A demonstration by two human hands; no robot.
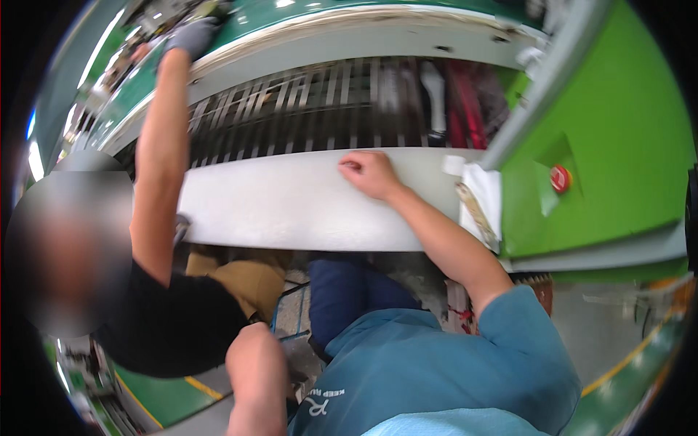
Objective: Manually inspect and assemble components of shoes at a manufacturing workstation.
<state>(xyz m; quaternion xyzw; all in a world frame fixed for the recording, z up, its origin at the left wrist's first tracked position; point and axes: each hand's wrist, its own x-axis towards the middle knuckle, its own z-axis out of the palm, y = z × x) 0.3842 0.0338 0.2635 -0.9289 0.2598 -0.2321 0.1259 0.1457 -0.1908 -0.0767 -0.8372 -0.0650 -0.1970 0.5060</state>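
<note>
1. Nearest to my cam: the wearer's teal shirt (451, 378) fills the lower frame, w/ dark blue trousers (342, 291) below the table edge.
2. Left hand: I see only a bare forearm/elbow (256, 378) at bottom centre; the hand itself is out of view, so I can't tell whether it's spread or closed.
3. Right hand (369, 173) lies palm-down on the white table (276, 207), fingers loosely curled, gripping nothing, near the table's far edge.
4. Just right of that arm, at the table's right end: a white cloth (486, 190) w/ a narrow tan strip (476, 214) lying on it; a small white roll-like piece (454, 165) sits at the corner. Too blurred for me to say more.
5. Left side: a co-worker in a black top (167, 327) and tan trousers (247, 280) stands against the table, bare arm (156, 174) stretched up and away.
6. Beyond the table: a rack of dark slats (313, 109), red and white items (451, 102) at its right end, blurred.
7. Farther: the co-worker's grey-gloved hand (190, 36) rests on a green-and-white machine rim (349, 25).
8. Right: a green machine panel (618, 131) w/ a red round button (560, 178).
</note>
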